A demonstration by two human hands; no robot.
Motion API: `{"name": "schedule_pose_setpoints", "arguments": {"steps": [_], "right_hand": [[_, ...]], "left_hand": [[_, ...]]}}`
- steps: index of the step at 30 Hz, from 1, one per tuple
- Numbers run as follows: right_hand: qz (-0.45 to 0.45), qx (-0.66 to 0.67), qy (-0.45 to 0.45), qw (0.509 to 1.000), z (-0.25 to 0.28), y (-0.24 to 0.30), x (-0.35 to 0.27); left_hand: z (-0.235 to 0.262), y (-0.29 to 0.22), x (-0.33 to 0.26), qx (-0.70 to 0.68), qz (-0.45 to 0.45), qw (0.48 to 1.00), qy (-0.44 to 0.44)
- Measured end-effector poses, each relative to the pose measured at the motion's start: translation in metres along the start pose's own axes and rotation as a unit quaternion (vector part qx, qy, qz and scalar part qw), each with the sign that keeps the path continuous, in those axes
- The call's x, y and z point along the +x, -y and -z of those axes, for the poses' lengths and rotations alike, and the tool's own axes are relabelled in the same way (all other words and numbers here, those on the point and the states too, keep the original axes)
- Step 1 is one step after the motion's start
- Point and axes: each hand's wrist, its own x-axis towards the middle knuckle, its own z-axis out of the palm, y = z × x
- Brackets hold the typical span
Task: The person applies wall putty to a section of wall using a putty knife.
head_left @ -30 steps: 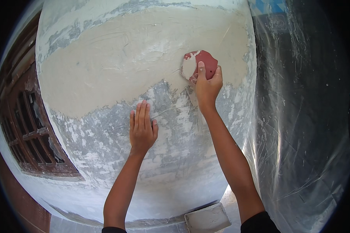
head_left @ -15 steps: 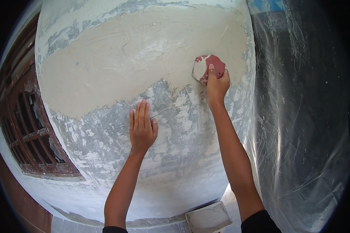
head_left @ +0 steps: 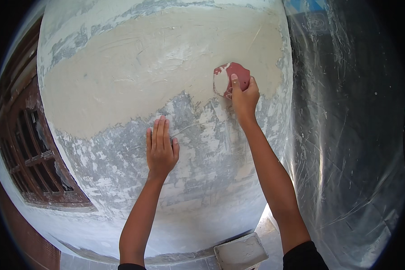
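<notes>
- My right hand [head_left: 244,96] gripped a red scraper [head_left: 231,78], pressed against the plastered wall [head_left: 121,81].
- My left hand [head_left: 160,150] lay flat, fingers together, lower on the wall's grey part.

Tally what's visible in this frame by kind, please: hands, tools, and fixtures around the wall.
Hands: 2, left hand flat on the wall, right hand pressing the red scraper
Scrapers: 1
Plaster trays: 1, the grey tray at the bottom
Wooden windows: 1, wooden window at left
Plastic sheets: 1, clear plastic sheet at right
Total: 6
</notes>
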Motion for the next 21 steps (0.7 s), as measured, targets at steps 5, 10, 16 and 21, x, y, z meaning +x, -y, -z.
{"name": "schedule_pose_setpoints", "arguments": {"steps": [5,10,16,21], "right_hand": [[-0.110,0.181,-0.078,0.974,0.005,0.012,-0.002],[-0.172,0.198,-0.093,0.960,0.016,-0.001,0.017],[-0.045,0.124,-0.029,0.991,0.014,0.011,0.011],[-0.063,0.161,-0.066,0.983,0.015,0.009,0.006]], "left_hand": [[-0.002,0.001,-0.002,-0.001,-0.001,1.000,0.000],[0.002,-0.002,0.002,0.001,-0.001,1.000,-0.001],[0.000,0.001,-0.001,0.004,0.001,1.000,0.001],[-0.001,0.001,-0.001,0.002,0.000,1.000,0.000]]}}
